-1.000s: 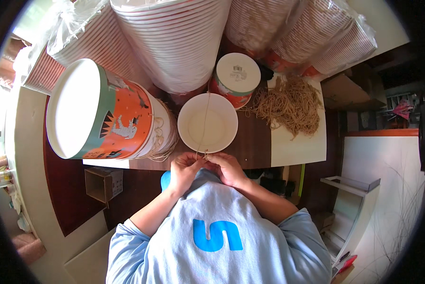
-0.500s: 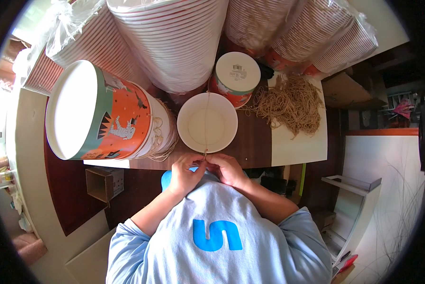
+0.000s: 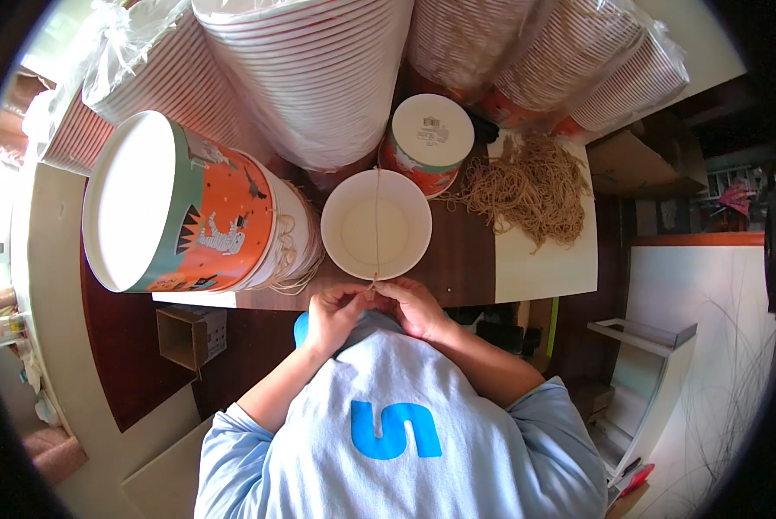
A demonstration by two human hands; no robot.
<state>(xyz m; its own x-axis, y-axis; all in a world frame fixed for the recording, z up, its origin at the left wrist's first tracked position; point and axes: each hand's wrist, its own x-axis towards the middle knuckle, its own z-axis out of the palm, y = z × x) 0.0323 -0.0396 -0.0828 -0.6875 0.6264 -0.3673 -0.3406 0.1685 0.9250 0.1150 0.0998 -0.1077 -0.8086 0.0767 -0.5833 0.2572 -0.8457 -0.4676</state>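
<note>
Head view: you're pinching a thin tan string (image 3: 376, 227) with both hands right at the near rim of the white tub (image 3: 376, 224). Your left hand (image 3: 334, 313) is sitting just left of the knot spot, fingers curled together with the tips clamped on the string end. Your right hand (image 3: 414, 307) is doing the same from the other side, fingertips pressed together on the string, and the two hands are nearly touching each other at the tub's edge. The string is running straight across the open mouth of the tub, from your fingers to the far rim, pretty much dead centre.

The tub is sitting on the dark table (image 3: 466, 259), open side up, just in front of your chest. Behind it, touching or almost touching, a smaller tub with a white lid (image 3: 431, 130) is standing. To the right of that, a loose heap of the same tan strings (image 3: 531, 186) is lying partly on the dark wood and partly on a white board (image 3: 544, 268).

On your left, a stack of orange printed tubs (image 3: 198, 212) is lying on its side, with loops of string hanging off the ones nearest the white tub. Along the back, big nested stacks of ribbed cups (image 3: 319, 69) in clear plastic wrap are leaning in over the table. A small cardboard box (image 3: 189, 336) is sitting lower down on the left, below the table edge.
</note>
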